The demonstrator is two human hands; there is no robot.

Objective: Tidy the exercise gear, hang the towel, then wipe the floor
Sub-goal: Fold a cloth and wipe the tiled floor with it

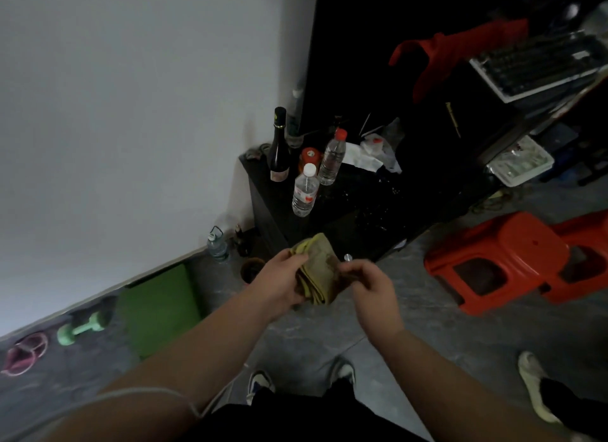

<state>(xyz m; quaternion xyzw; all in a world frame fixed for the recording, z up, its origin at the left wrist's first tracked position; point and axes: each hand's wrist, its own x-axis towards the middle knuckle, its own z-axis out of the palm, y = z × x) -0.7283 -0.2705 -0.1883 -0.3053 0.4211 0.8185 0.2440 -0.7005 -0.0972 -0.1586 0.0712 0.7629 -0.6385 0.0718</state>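
A crumpled yellow-brown cloth is held in front of me between both hands, above the grey floor. My left hand grips its left side and my right hand pinches its right edge. Along the white wall on the left lie a green mat, a green dumbbell and a pink resistance band. A red towel hangs over dark furniture at the upper right.
A low black cabinet ahead carries a wine bottle and two water bottles. Two red plastic stools stand at the right. Another person's shoe is at the lower right. A small bottle stands by the wall.
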